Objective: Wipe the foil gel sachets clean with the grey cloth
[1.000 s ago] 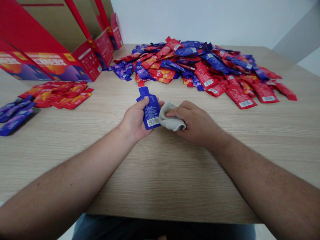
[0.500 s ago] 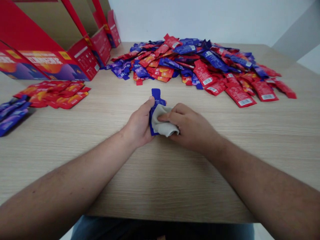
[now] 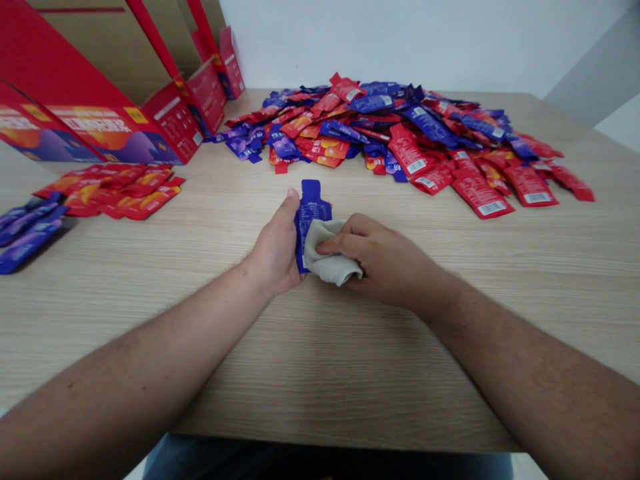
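Observation:
A dark blue gel sachet (image 3: 313, 203) with a narrow neck and small print is held upright over the table by my left hand (image 3: 277, 250). The thumb lies along its left edge; the other fingers are mostly hidden behind it. My right hand (image 3: 383, 257) grips a folded grey cloth (image 3: 327, 250), with a fingertip pushing into the fabric. The cloth rests against the lower right part of the sachet and covers some of its print.
A wide heap of red and blue sachets (image 3: 370, 127) lies at the back. On the left are a row of red sachets (image 3: 117, 190) and several blue ones (image 3: 30, 230). Open red cardboard boxes (image 3: 170, 120) stand behind them on the wooden table (image 3: 340, 380).
The cloth and my right hand have slid down the sachet, uncovering more of its upper print. My left thumb has shifted slightly left. The view has tilted a little.

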`<move>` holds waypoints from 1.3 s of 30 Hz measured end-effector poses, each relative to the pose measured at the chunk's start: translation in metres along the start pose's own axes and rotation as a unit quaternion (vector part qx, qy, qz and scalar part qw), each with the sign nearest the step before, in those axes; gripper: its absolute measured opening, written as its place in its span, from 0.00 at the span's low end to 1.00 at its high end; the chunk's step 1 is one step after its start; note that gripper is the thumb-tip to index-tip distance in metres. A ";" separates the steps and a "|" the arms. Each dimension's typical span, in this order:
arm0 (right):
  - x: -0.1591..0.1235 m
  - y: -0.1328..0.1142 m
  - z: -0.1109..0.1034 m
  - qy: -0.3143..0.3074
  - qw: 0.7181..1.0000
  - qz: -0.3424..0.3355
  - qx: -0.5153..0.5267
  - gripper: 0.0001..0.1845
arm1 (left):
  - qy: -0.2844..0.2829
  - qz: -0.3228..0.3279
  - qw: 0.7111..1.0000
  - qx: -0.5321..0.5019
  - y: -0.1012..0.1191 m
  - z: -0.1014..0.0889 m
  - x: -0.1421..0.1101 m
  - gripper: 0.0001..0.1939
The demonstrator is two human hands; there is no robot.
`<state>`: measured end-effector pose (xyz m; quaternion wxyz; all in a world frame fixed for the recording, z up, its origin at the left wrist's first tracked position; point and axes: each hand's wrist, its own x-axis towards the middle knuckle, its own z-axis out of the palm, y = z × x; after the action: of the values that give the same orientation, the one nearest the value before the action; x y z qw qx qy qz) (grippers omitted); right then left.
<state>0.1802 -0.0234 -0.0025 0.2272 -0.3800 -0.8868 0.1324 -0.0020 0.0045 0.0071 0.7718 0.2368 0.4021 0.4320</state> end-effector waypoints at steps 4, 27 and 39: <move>0.001 0.001 0.000 0.070 0.997 0.019 -0.022 0.22 | -0.040 -0.016 0.999 0.020 -0.006 0.002 -0.005 0.36; 0.004 0.011 -0.011 0.173 0.982 0.062 -0.042 0.21 | -0.162 -0.078 0.980 0.089 -0.009 -0.015 -0.003 0.43; 0.004 0.011 -0.011 0.154 0.987 0.044 -0.031 0.24 | -0.139 -0.057 0.982 0.110 -0.013 -0.016 -0.003 0.42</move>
<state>0.1902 -0.0127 0.0040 0.3433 -0.4416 -0.8271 0.0549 -0.0103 -0.0045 -0.0098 0.8128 0.3550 0.3487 0.3028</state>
